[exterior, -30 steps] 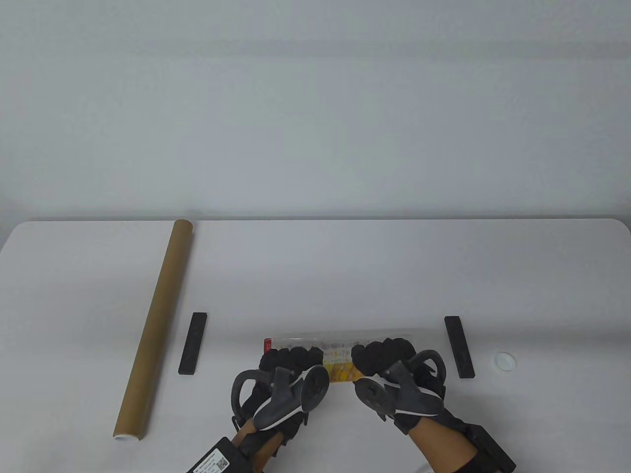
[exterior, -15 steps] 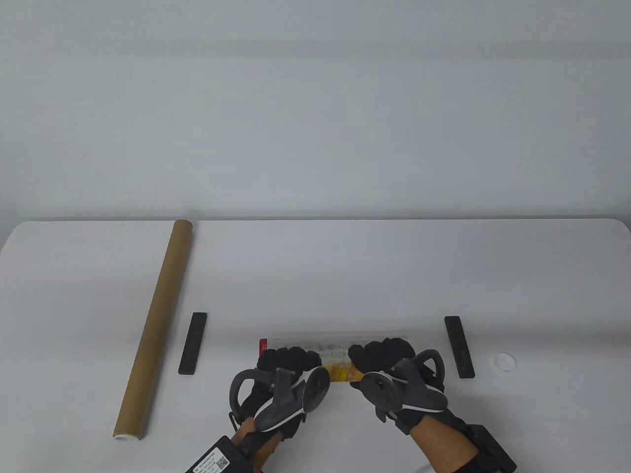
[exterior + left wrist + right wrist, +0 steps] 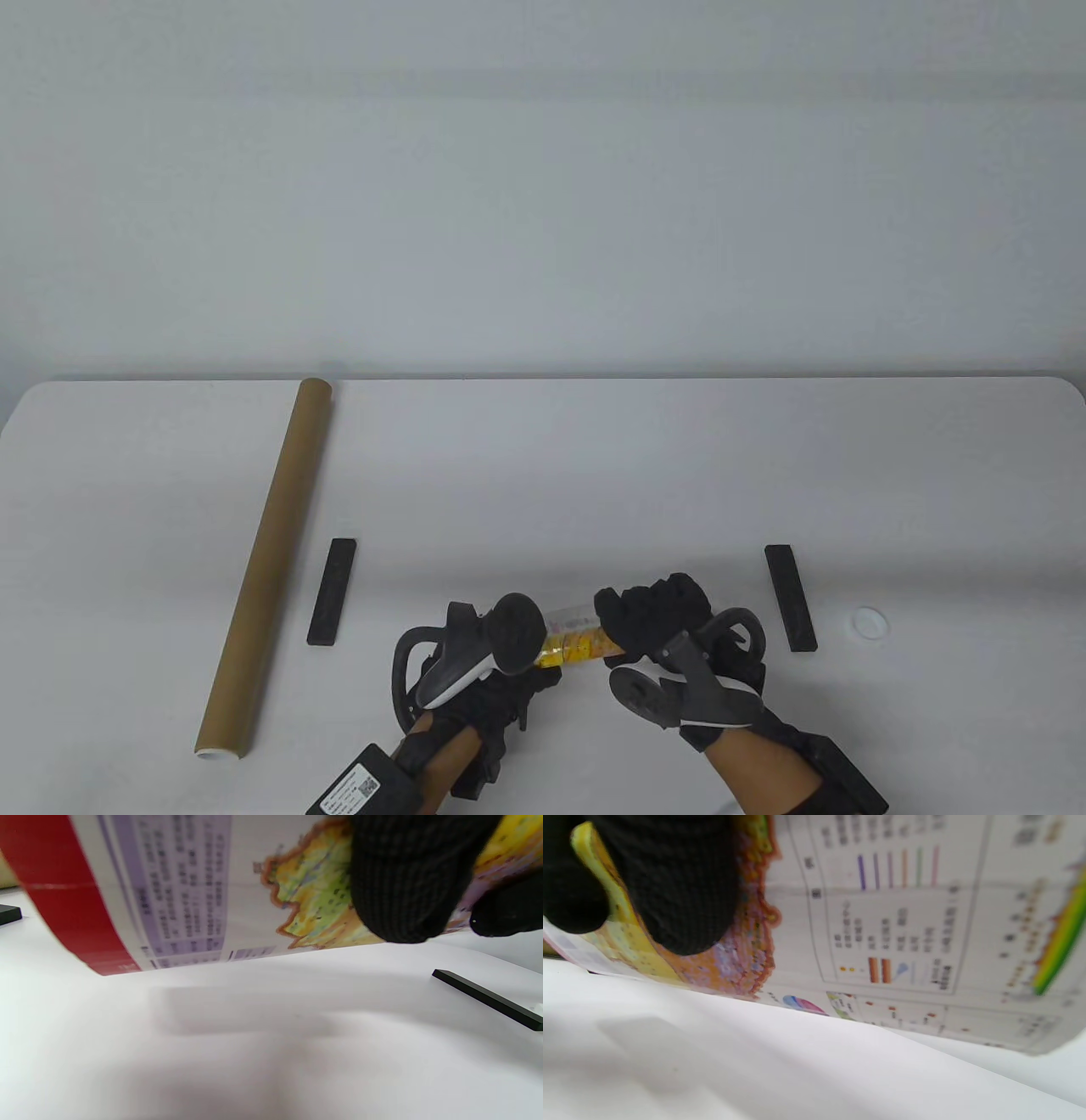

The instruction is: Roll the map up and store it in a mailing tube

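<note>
The map (image 3: 573, 641) is rolled into a short roll near the table's front edge, with only a yellow stretch showing between my hands. My left hand (image 3: 501, 679) grips its left part; the tracker covers the fingers from above. My right hand (image 3: 649, 607) curls over the right part. In the left wrist view, the map (image 3: 191, 887) shows its red end band, with gloved fingers (image 3: 407, 878) wrapped over it, and it hangs just above the table. In the right wrist view, fingers (image 3: 670, 887) clamp the printed map (image 3: 903, 921). The brown mailing tube (image 3: 271, 560) lies at the left.
Two black weight bars lie on the white table (image 3: 551, 475): one (image 3: 331, 592) beside the tube, one (image 3: 791, 597) right of my right hand. A small white cap (image 3: 870, 622) sits further right. The tube's near end (image 3: 219, 751) shows a white rim.
My left wrist has turned, swinging its tracker up and over the roll's left end. The red end is now hidden from above. The right hand shifted slightly back.
</note>
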{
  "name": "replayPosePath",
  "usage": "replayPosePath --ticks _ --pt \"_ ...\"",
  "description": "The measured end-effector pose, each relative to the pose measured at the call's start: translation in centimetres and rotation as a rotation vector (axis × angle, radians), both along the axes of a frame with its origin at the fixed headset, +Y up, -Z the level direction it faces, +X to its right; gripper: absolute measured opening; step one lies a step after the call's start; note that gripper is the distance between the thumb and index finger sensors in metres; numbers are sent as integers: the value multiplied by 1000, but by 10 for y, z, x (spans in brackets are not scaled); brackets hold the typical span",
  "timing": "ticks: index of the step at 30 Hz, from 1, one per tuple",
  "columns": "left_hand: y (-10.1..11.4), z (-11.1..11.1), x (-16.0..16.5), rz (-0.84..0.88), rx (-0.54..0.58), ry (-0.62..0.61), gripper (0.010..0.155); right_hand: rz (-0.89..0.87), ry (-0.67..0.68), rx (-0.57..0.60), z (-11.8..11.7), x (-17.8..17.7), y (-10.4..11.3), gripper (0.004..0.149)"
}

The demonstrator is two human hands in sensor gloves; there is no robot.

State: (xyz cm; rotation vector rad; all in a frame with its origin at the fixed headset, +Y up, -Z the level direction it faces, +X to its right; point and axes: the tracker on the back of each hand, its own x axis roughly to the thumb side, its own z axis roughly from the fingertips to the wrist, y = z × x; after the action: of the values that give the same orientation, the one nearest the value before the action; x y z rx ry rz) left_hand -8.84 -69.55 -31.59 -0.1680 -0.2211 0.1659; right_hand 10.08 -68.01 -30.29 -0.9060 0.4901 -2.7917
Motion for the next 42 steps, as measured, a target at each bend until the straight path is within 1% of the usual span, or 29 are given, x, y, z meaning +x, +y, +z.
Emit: replayPosePath --ticks 2,4,6,11,13,15,17,19,22,24,26,28,30,33,35,37,40,42 --pt "0 2 2 -15 26 -1 51 5 -4 0 0 0 0 61" --pt "1 4 4 -36 81 0 54 10 -14 -5 -1 0 0 59" --pt "3 7 6 -89 162 -4 58 4 -28 -24 -3 2 -1 57" --pt "8 13 9 -126 229 6 62 -45 -37 -84 -7 4 -1 55" --pt "10 17 12 -165 293 4 61 -76 -39 -122 -9 6 -2 55" --pt "14 21 15 -213 390 -3 60 -137 -36 -200 -13 10 -3 55" --pt "16 24 18 -264 447 -14 60 -181 -26 -260 -16 13 -4 55" --pt "17 26 20 -288 486 -20 60 -206 -17 -301 -18 15 -5 55" --pt "17 27 20 -292 494 -25 56 -209 -7 -326 -19 15 -6 55" --pt "17 25 21 -289 461 -28 52 -198 -3 -321 -18 15 -7 56" --pt "17 24 20 -282 444 -28 49 -189 0 -287 -16 14 -7 57" --pt "16 22 19 -265 396 -21 48 -165 1 -248 -14 12 -7 59" --pt "14 17 16 -224 329 -9 48 -120 1 -176 -10 10 -5 61" --pt "11 12 11 -155 229 8 48 -81 3 -113 -5 6 -3 64" --pt "9 7 6 -95 139 20 47 -37 7 -34 0 2 -2 66" --pt "7 4 2 -45 76 26 47 -11 9 11 2 1 0 67" --pt "2 -1 -3 28 -27 27 47 5 18 57 5 -1 1 67" --pt "0 -3 -5 45 -53 8 47 24 15 59 6 -3 2 66"
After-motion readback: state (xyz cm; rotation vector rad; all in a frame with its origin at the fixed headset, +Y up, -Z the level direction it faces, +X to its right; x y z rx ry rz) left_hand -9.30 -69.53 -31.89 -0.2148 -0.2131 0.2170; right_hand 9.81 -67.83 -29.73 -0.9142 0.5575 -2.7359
